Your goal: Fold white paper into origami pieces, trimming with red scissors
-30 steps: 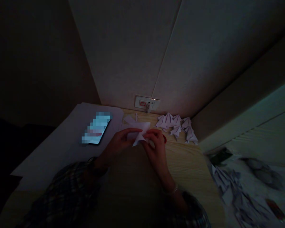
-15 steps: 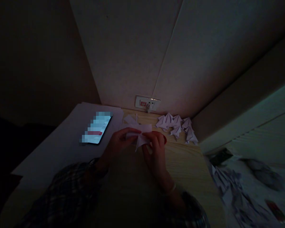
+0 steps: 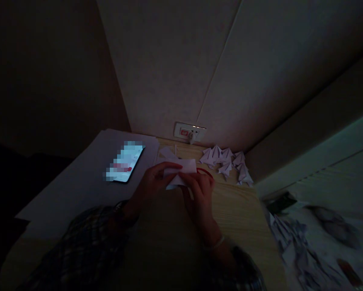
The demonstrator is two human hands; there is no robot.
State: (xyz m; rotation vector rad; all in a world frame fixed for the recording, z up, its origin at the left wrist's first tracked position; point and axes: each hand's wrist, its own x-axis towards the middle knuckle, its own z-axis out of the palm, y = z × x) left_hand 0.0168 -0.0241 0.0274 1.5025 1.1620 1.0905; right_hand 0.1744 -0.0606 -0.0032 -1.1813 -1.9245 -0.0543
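Left hand [image 3: 152, 180] and right hand [image 3: 200, 194] pinching one piece of folded white paper [image 3: 187, 165] before the wall socket [image 3: 184, 132]

Both hands are grasping the paper between thumb and fingers, the left at its left part, the right along its lower edge. The paper is sitting on the wearer's side of the socket, over the wooden table [image 3: 236, 206]; whether it is touching the wood, I cannot tell. It is looking small and plain, its upper panel showing straight edges and a squared corner, while a bluish flap is peeking out underneath; fingers are hiding other folds.

Left of the socket and nearer the wearer, a phone [image 3: 125, 163] is glowing on large white sheets [image 3: 78, 182]. Pixel blocks are covering much of its screen, a reddish bar is showing, and small marks near its right edge are looking too tiny to read.

Right of the socket, pointed paper pieces [image 3: 217, 153] are lying grouped on the table. Between them and the right hand, a red loop [image 3: 208, 173] is showing, partly hidden.
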